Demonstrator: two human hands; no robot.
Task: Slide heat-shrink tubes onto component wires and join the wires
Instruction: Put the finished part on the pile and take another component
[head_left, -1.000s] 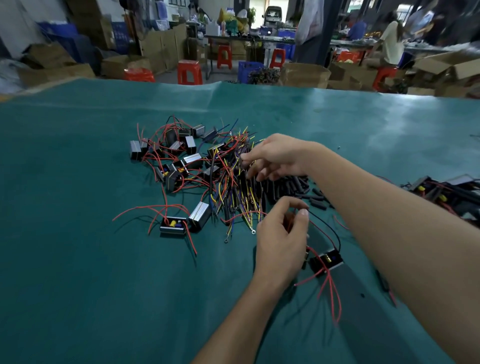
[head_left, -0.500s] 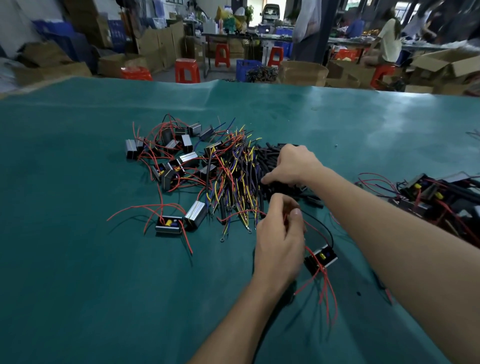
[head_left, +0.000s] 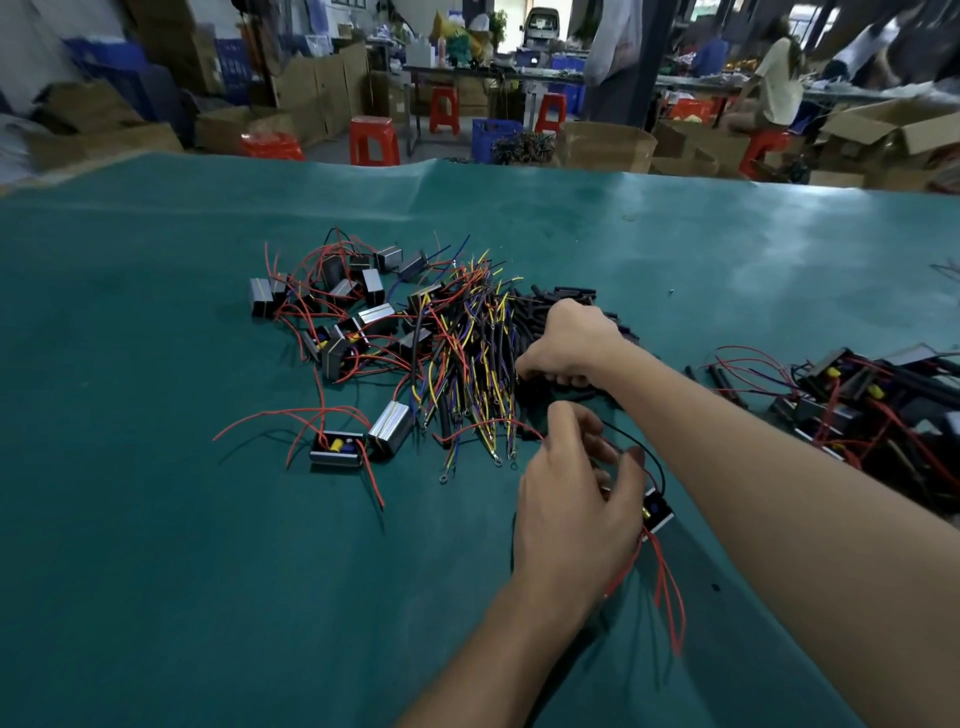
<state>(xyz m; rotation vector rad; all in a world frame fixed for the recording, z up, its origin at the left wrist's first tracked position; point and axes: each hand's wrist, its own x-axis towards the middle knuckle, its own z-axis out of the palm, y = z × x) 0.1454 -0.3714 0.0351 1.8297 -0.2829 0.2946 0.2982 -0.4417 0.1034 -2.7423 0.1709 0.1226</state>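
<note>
Two hands divide the work: left hand (head_left: 574, 512) pinches the component's wires (head_left: 655, 571) steady, while right hand (head_left: 569, 343), fingers curled, picks from the heat-shrink tubes (head_left: 540, 312).

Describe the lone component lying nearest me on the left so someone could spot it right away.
On the green table mat, look to the near left edge of the wire pile. The component lies there, open face showing a yellow part, beside a silver block. Unlike the clustered ones behind, its red leads sprawl across bare mat.
</note>
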